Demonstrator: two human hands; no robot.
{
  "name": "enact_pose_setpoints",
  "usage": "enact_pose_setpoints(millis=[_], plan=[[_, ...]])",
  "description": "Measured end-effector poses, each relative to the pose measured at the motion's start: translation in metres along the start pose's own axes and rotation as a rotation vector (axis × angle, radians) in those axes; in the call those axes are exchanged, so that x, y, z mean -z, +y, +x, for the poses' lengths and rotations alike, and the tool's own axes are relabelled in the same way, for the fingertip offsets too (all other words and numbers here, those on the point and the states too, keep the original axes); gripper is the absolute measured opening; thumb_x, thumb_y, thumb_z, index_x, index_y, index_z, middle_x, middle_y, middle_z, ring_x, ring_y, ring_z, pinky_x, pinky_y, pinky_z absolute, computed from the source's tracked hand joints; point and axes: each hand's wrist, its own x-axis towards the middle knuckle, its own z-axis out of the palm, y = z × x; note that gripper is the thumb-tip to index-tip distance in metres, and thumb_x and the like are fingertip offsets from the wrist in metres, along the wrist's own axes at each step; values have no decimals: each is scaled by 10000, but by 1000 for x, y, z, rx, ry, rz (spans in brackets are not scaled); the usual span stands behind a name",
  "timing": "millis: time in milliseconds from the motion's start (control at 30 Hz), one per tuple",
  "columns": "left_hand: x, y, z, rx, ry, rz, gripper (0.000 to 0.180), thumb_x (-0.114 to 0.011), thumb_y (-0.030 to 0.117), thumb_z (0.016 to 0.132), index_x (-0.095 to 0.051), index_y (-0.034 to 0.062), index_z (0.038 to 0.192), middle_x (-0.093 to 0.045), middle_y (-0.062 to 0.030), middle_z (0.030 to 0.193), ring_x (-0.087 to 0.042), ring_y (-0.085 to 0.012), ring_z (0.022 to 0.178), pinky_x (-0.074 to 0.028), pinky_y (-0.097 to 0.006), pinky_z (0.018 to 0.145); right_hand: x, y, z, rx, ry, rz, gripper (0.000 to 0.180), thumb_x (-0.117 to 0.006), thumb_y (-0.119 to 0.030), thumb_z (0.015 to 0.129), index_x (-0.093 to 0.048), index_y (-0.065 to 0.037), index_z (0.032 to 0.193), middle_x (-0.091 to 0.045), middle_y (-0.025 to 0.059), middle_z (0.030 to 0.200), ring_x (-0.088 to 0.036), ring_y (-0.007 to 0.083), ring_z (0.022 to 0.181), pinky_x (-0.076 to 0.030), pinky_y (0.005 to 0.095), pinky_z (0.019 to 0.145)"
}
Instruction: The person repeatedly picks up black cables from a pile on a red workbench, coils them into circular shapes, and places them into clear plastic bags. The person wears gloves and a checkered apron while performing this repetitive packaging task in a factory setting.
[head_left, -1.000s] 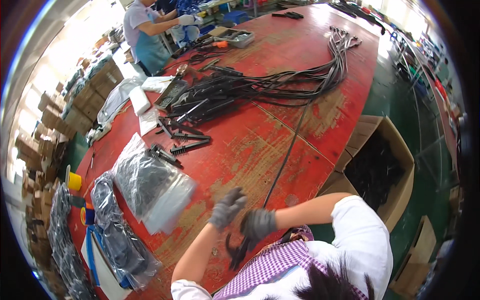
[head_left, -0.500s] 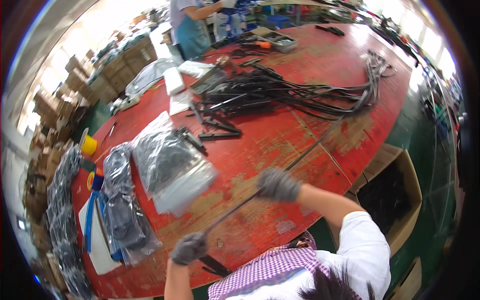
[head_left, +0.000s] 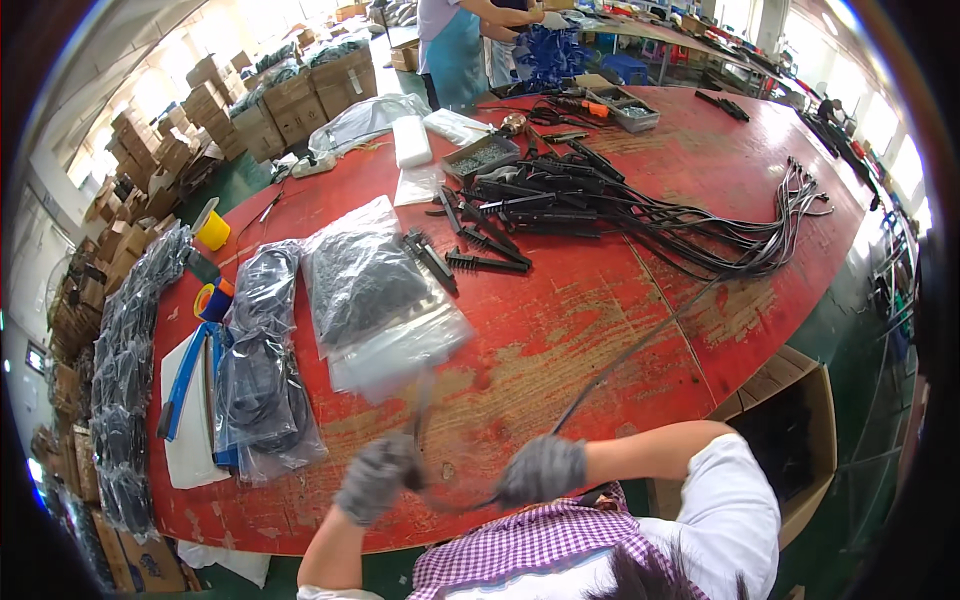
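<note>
Both my hands wear grey gloves and are motion-blurred near the table's front edge. My left hand (head_left: 377, 478) grips a dark comb-like piece that points up toward the clear bag. My right hand (head_left: 541, 470) is closed on a long thin black cable (head_left: 628, 352), which runs from it diagonally across the red table (head_left: 600, 330) up to the right. A short stretch of cable sags between the two hands. Just beyond my left hand lies a clear plastic bag (head_left: 375, 295) of black parts.
Black cable bundles (head_left: 690, 225) and comb-like parts (head_left: 480, 245) cover the far middle. More filled bags (head_left: 260, 370) lie at the left, with tape rolls (head_left: 212, 300). An open cardboard box (head_left: 790, 430) stands at the right. Another person (head_left: 455, 45) works at the far end.
My hands have come closer together at the front edge; the left rose from the lower left, the right dropped back toward me. The view shifted, showing more of the table.
</note>
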Motion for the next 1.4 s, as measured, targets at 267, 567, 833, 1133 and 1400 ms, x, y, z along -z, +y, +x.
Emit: enact_pose_setpoints(millis=[267, 567, 833, 1133, 1400], plan=[[65, -6, -30, 245, -185, -478, 375, -474, 402, 886, -548, 48, 786, -384, 39, 455, -340, -51, 353, -290, -217, 319, 46, 49, 10, -313, 648, -148, 220, -553, -352, 796, -504, -144, 741, -498, 77, 615, -542, 274, 581, -430, 400, 496], [135, -11, -69, -411, -208, -1079, 360, -366, 386, 942, -453, 114, 724, -297, 81, 438, -290, -28, 324, -207, -190, 267, 33, 139, -102, -703, 135, -301, 307, -542, -402, 807, -587, -108, 730, -570, 115, 617, -579, 290, 576, -449, 405, 486], [-5, 16, 11, -92, 116, -114, 297, -424, 390, 923, -576, 141, 868, -500, 15, 624, -477, -108, 501, -380, -222, 422, 76, -2, 65, 66, 724, -60, 291, -561, -345, 792, -549, -60, 731, -577, 114, 676, -585, 284, 667, -455, 388, 549], [42, 15, 29, 466, -280, -1192, 376, -415, 474, 890, -572, 133, 889, -269, 60, 421, -254, -53, 306, -246, -213, 301, 14, 87, 58, -493, 589, 1023, 531, -497, -573, 805, -589, -54, 745, -601, 154, 749, -600, 304, 723, -474, 409, 642], [-39, -45, 48, 1145, 598, -4278, 306, -504, 380, 850, -536, 78, 886, -543, -112, 660, -540, -273, 558, -450, -378, 517, -28, 121, 67, -255, 765, 2416, 539, -644, -479, 748, -531, -45, 1046, -612, 175, 955, -607, 327, 890, -524, 421, 794]])
